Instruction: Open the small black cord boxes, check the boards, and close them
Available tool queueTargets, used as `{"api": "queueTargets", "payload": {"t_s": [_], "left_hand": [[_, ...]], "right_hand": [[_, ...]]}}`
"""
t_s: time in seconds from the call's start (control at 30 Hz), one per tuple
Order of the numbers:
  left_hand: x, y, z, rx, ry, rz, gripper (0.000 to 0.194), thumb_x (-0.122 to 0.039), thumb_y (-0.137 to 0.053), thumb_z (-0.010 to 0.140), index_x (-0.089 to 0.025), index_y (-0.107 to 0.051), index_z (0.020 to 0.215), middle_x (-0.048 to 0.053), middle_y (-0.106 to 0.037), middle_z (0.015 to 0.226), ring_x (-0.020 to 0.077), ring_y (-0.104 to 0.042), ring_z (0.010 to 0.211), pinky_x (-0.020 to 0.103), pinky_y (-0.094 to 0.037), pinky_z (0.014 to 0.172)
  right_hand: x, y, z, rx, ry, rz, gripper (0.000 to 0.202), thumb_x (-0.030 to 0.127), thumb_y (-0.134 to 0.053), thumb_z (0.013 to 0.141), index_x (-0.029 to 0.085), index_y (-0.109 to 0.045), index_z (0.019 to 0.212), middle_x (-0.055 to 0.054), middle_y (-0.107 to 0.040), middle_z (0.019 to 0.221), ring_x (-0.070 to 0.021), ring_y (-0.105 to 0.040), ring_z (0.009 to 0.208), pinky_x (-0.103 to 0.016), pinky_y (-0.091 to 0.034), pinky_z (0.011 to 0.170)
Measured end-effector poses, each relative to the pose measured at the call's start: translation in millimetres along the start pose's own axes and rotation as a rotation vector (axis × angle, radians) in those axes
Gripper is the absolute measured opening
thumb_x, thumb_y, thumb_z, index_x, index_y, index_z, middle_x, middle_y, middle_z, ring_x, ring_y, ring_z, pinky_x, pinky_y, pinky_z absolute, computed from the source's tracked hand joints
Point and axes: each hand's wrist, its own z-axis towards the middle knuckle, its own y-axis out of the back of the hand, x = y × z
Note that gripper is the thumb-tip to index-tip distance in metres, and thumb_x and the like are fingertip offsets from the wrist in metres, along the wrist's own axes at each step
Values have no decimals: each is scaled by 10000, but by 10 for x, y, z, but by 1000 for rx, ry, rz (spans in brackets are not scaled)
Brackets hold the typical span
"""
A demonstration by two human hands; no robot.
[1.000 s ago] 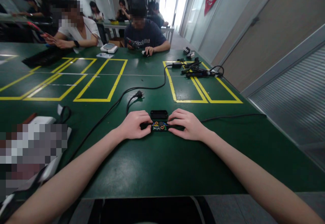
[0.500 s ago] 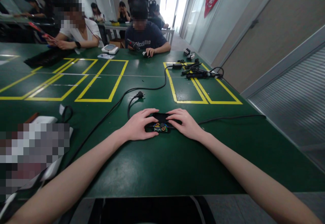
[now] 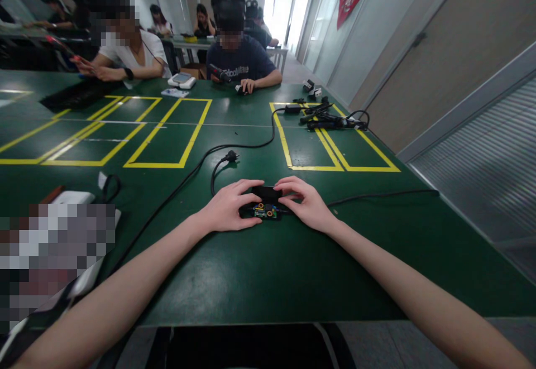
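Note:
An opened power adapter lies on the green table in front of me, its circuit board (image 3: pixel 265 211) bare, with two ring-shaped coils on it. Behind the board is the adapter's black cover (image 3: pixel 268 192), tilted. My left hand (image 3: pixel 232 206) curls round the left side, thumb at the board's near edge and fingers at the cover. My right hand (image 3: pixel 309 204) pinches the cover's right end between thumb and fingers. A short black cord leads from behind my left hand to a power plug (image 3: pixel 230 157). Another black cable (image 3: pixel 385 193) runs off to the right.
Adapters and coiled cables (image 3: pixel 322 116) lie at the back right, over yellow tape outlines (image 3: pixel 154 164). A long black cord (image 3: pixel 184 182) crosses the table. A white device (image 3: pixel 182 80) sits near two people across the table. A blurred-out object (image 3: pixel 58 257) is at left.
My right hand has shifted slightly up and right, and the cover has tilted so that its face shows more. My left hand has barely moved.

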Motion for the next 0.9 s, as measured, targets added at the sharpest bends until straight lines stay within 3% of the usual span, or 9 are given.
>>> {"api": "queueTargets", "payload": {"t_s": [0.13,0.53,0.9], "left_hand": [[-2,-2,-5,-7,-8,-1,298,-360,-796,844,-193,-718,1079,176,-616,1459,322,-637,1294,507,-559,1058],[-26,13,9,-26,-6,-12,274,-355,-795,843,-200,-719,1055,173,-622,1452,319,-644,1284,506,-562,1059],[-38,23,11,5,-1,-3,238,-344,-775,849,-207,-685,1021,156,-610,1448,307,-646,1277,470,-555,1060]], "right_hand": [[-32,-12,-1,24,6,10,372,190,-643,914,258,-722,1271,-76,-621,1202,-184,-684,1010,-342,-676,843],[-29,-38,-10,-12,-30,61,290,251,-698,906,263,-768,1187,-72,-638,1159,-197,-682,1017,-369,-681,883],[20,-11,8,16,-73,74,273,269,-714,869,214,-755,1133,-69,-761,1114,-205,-726,982,-379,-651,892]]}}
